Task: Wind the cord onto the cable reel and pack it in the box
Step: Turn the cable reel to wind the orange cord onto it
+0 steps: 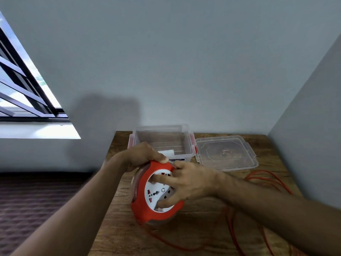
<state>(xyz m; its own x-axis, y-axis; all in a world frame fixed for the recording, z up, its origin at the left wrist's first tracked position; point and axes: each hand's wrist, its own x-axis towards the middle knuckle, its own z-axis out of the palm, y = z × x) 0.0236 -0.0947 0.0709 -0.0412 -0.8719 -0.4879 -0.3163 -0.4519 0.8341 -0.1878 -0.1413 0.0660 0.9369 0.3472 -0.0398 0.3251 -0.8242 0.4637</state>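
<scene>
Cable reel (156, 193) held on edge above table (118, 209), socket face toward us. Our left hand (142, 156) grips top rim; right hand (186, 183) fingers spread on face. Loose cord (265, 180) trails right; box (162, 141) open behind.

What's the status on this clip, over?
Left hand grips cable reel rim; right hand spread on socket face. Orange cord loose on table. Box open, lid beside it.
</scene>
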